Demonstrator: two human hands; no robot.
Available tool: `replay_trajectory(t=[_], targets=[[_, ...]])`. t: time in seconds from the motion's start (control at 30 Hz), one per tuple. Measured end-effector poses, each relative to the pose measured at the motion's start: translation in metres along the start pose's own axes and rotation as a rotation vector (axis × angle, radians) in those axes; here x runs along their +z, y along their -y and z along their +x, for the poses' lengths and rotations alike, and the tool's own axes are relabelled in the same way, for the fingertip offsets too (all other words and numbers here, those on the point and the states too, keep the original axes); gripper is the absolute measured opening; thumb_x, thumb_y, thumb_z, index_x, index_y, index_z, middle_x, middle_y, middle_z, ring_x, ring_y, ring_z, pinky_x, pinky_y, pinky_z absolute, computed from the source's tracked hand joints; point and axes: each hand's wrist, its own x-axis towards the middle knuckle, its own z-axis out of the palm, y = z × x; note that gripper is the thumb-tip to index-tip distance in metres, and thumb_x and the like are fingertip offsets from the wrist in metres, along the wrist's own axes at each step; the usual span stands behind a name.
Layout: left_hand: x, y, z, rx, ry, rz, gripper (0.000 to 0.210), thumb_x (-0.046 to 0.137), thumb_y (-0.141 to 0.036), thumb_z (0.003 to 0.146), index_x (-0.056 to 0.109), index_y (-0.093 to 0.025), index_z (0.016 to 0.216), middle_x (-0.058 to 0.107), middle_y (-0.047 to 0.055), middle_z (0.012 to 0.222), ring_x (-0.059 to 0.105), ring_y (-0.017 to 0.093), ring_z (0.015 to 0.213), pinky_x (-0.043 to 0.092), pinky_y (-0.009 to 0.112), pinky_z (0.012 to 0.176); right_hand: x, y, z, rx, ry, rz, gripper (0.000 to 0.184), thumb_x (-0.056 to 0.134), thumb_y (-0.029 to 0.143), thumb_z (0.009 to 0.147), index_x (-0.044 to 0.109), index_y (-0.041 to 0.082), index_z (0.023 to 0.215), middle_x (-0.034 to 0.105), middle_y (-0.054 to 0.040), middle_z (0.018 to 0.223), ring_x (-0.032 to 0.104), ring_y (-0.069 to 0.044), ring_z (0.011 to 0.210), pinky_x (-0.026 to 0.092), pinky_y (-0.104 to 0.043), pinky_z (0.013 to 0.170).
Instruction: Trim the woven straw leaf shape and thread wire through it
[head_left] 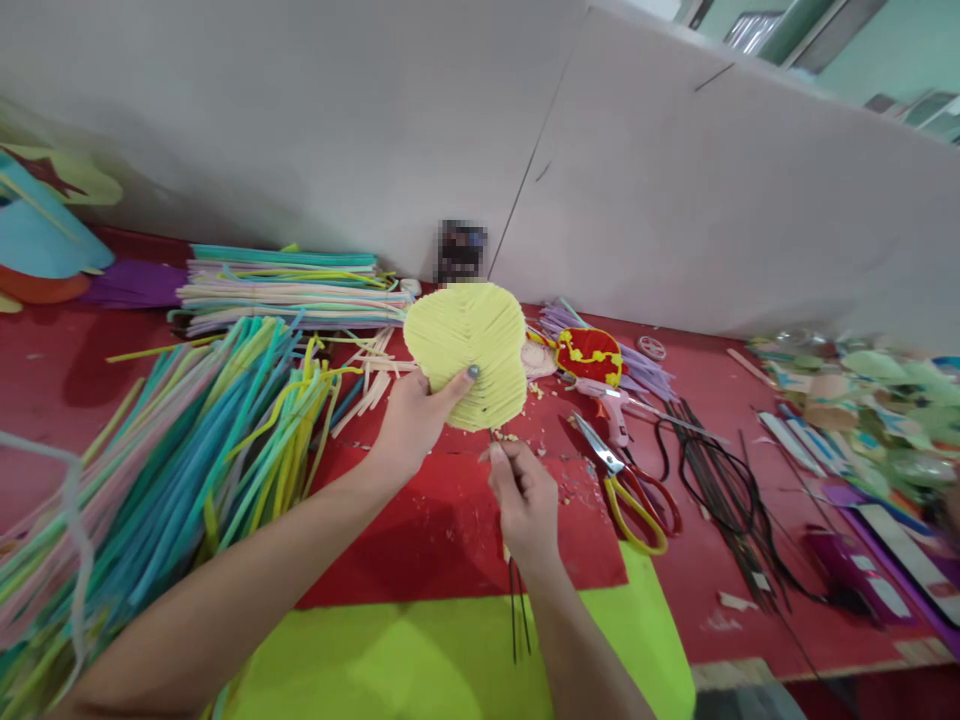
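Observation:
A pale yellow, lobed petal shape (480, 330) of pipe cleaners in slanting rows is held up over the table. My left hand (420, 420) grips its lower left side, thumb across the front and the other fingers hidden behind. Just below it, my right hand (525, 495) is closed on thin dark wire stems (514, 610), whose ends hang out under the palm. The stems' upper end reaches the petal shape's bottom edge; how they join there is unclear. Right of my hands lie scissors (626, 480) with yellow and red handles and a pink glue gun (615, 410).
Bundled pipe cleaners (277, 290) and a loose heap (180, 460) fill the left side. A red and yellow piece (589, 358) lies behind the glue gun. Dark wires (724, 500) and a magenta box (855, 575) are at right. A grey partition (300, 120) bounds the back.

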Motion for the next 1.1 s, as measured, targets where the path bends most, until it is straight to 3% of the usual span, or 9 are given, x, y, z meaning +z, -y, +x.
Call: replay_trajectory(t=[0.17, 0.33, 0.43, 0.67, 0.8, 0.97, 1.1], targets=[[0.000, 0.000, -0.002, 0.103, -0.010, 0.192, 0.045, 0.068, -0.048, 0.069, 0.069, -0.014, 0.098, 0.072, 0.008, 0.098, 0.066, 0.023, 0.091, 0.052, 0.033, 0.083, 0.003, -0.002, -0.006, -0.198, -0.134, -0.395, 0.019, 0.045, 0.028, 0.092, 0.056, 0.015, 0.082, 0.039, 0.0054, 0.053, 0.035, -0.007, 0.045, 0.025, -0.020, 0.046], [0.001, 0.001, -0.004, 0.133, -0.010, 0.233, 0.043, 0.067, -0.047, 0.070, 0.069, -0.014, 0.099, 0.072, 0.007, 0.098, 0.066, 0.023, 0.090, 0.052, 0.031, 0.082, 0.004, -0.006, -0.007, -0.275, -0.200, -0.464, 0.017, 0.045, 0.024, 0.091, 0.057, 0.014, 0.085, 0.051, 0.0009, 0.060, 0.043, -0.008, 0.050, 0.031, -0.020, 0.051], [0.001, 0.002, -0.003, 0.131, -0.039, 0.238, 0.042, 0.066, -0.047, 0.071, 0.069, -0.014, 0.097, 0.072, 0.008, 0.099, 0.066, 0.023, 0.091, 0.052, 0.032, 0.083, 0.001, -0.003, -0.005, -0.128, -0.097, -0.259, 0.019, 0.046, 0.029, 0.091, 0.057, 0.016, 0.081, 0.042, 0.0041, 0.054, 0.036, -0.007, 0.046, 0.027, -0.020, 0.047], [0.001, 0.002, -0.002, 0.117, -0.053, 0.218, 0.043, 0.067, -0.046, 0.071, 0.069, -0.014, 0.099, 0.070, 0.009, 0.105, 0.066, 0.022, 0.093, 0.052, 0.033, 0.085, -0.005, 0.002, 0.007, 0.282, 0.232, 0.730, 0.022, 0.054, 0.032, 0.088, 0.054, 0.017, 0.072, 0.023, 0.0108, 0.045, 0.014, -0.003, 0.037, 0.014, -0.016, 0.037], [0.001, 0.002, -0.002, 0.145, -0.035, 0.215, 0.044, 0.067, -0.045, 0.071, 0.068, -0.014, 0.102, 0.070, 0.008, 0.106, 0.065, 0.022, 0.097, 0.050, 0.033, 0.088, -0.009, 0.003, 0.010, 0.482, 0.386, 1.013, 0.019, 0.061, 0.028, 0.083, 0.053, 0.016, 0.071, 0.020, 0.0118, 0.046, 0.009, -0.002, 0.036, 0.011, -0.014, 0.034], [0.001, 0.000, -0.003, 0.125, -0.008, 0.206, 0.046, 0.066, -0.049, 0.071, 0.068, -0.013, 0.100, 0.070, 0.009, 0.105, 0.064, 0.023, 0.098, 0.050, 0.035, 0.088, -0.011, 0.002, 0.011, 0.501, 0.414, 1.016, 0.019, 0.062, 0.029, 0.082, 0.052, 0.016, 0.071, 0.019, 0.0119, 0.046, 0.008, -0.003, 0.036, 0.010, -0.015, 0.034], [0.000, 0.000, -0.002, 0.127, -0.010, 0.251, 0.048, 0.066, -0.050, 0.070, 0.068, -0.014, 0.102, 0.070, 0.009, 0.105, 0.064, 0.023, 0.097, 0.050, 0.034, 0.088, -0.011, 0.002, 0.010, 0.288, 0.261, 0.609, 0.023, 0.052, 0.034, 0.088, 0.053, 0.017, 0.072, 0.022, 0.0103, 0.046, 0.014, -0.004, 0.038, 0.013, -0.018, 0.038]])
